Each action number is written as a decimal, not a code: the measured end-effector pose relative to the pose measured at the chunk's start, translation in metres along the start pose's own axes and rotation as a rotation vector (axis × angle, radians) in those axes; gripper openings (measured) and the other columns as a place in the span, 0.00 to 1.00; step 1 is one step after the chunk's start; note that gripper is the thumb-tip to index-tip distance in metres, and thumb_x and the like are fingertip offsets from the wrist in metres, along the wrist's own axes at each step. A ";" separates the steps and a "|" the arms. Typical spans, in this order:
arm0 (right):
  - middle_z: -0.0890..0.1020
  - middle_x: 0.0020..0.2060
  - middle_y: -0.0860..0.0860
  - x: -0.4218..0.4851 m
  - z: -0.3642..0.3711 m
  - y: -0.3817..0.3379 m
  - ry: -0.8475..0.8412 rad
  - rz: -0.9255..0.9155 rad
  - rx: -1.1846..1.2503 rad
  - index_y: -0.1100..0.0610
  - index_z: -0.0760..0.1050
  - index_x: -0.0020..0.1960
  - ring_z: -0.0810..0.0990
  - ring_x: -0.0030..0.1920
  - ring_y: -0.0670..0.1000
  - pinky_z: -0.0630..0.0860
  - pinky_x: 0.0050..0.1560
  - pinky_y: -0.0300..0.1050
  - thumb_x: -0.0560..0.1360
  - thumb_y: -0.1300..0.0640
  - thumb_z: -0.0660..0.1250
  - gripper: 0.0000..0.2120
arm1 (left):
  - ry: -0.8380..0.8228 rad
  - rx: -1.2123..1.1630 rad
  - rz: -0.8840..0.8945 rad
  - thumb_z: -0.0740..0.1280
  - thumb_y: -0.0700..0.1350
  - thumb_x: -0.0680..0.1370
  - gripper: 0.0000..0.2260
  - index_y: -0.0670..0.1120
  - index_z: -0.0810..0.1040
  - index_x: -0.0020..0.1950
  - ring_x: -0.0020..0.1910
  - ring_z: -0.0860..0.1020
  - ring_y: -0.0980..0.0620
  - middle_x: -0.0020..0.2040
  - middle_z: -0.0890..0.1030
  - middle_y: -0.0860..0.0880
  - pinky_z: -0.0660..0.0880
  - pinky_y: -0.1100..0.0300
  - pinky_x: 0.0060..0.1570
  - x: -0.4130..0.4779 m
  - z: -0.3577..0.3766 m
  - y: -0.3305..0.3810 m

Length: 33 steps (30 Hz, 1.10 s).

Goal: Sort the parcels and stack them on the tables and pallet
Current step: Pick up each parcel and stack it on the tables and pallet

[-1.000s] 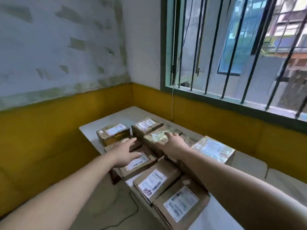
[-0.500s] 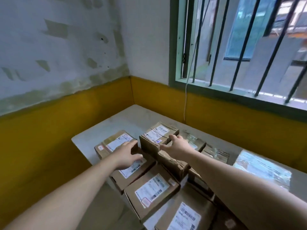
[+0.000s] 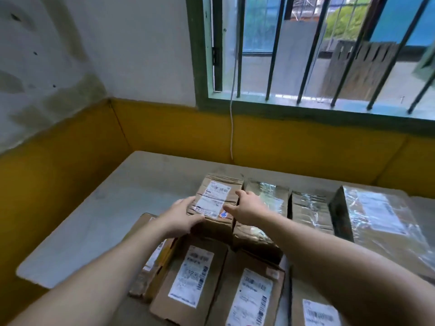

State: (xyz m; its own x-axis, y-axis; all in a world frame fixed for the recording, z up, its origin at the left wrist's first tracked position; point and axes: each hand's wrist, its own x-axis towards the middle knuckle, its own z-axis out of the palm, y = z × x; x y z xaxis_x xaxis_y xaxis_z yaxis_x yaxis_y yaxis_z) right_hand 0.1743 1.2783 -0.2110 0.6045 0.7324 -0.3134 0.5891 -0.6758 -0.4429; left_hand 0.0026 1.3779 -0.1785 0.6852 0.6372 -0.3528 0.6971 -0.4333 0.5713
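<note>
Parcel: the labelled parcel (image 3: 215,200) sits in the far row on the surface (image 3: 98,220), touching a tape-wrapped parcel (image 3: 270,198) on its right.
Left hand: the left hand (image 3: 180,218) has its fingers curled round the near left corner.
Right hand: the right hand (image 3: 247,208) has its fingers tucked down the right side, thumb on top.
Change: half a second ago the left hand lay on a nearer parcel; both hands now clamp this one.
Meaning: the grasp looks set, and a lift for sorting is likely next.
Near row: a flat parcel (image 3: 190,276) lies untouched.

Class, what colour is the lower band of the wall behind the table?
The lower wall band is mustard yellow, best seen in the head view.
</note>
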 end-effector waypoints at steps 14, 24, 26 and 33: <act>0.47 0.79 0.62 0.105 0.028 -0.015 0.023 0.021 -0.056 0.53 0.53 0.80 0.46 0.79 0.61 0.46 0.78 0.55 0.78 0.39 0.60 0.36 | -0.177 -0.237 -0.012 0.69 0.38 0.74 0.37 0.52 0.54 0.77 0.61 0.75 0.52 0.67 0.72 0.49 0.69 0.63 0.61 0.135 0.020 -0.042; 0.58 0.75 0.55 0.088 0.008 -0.061 0.261 0.022 0.525 0.50 0.56 0.78 0.69 0.69 0.53 0.67 0.62 0.42 0.77 0.50 0.68 0.34 | 0.068 -0.352 0.216 0.68 0.38 0.73 0.32 0.55 0.62 0.74 0.61 0.72 0.54 0.66 0.68 0.52 0.69 0.59 0.64 0.123 -0.033 -0.035; 0.64 0.72 0.54 0.071 -0.004 -0.075 0.307 -0.004 0.544 0.50 0.56 0.78 0.71 0.66 0.51 0.68 0.56 0.38 0.78 0.50 0.68 0.34 | 0.094 -0.325 0.285 0.67 0.38 0.76 0.32 0.56 0.60 0.75 0.60 0.71 0.52 0.63 0.64 0.52 0.70 0.58 0.62 0.107 -0.049 -0.031; 0.57 0.72 0.53 -0.021 -0.030 -0.091 0.466 -0.007 0.428 0.45 0.47 0.80 0.70 0.68 0.57 0.79 0.60 0.57 0.77 0.42 0.65 0.39 | -0.013 -0.291 0.543 0.68 0.42 0.77 0.34 0.58 0.55 0.76 0.60 0.75 0.50 0.69 0.63 0.49 0.80 0.52 0.53 0.042 -0.085 -0.007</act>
State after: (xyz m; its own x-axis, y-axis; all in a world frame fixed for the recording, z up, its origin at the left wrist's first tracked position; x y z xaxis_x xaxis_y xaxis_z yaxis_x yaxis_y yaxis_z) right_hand 0.1237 1.3223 -0.1390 0.8283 0.5583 0.0464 0.3855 -0.5079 -0.7703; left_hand 0.0085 1.4625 -0.1343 0.9302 0.3653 0.0371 0.1628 -0.5010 0.8500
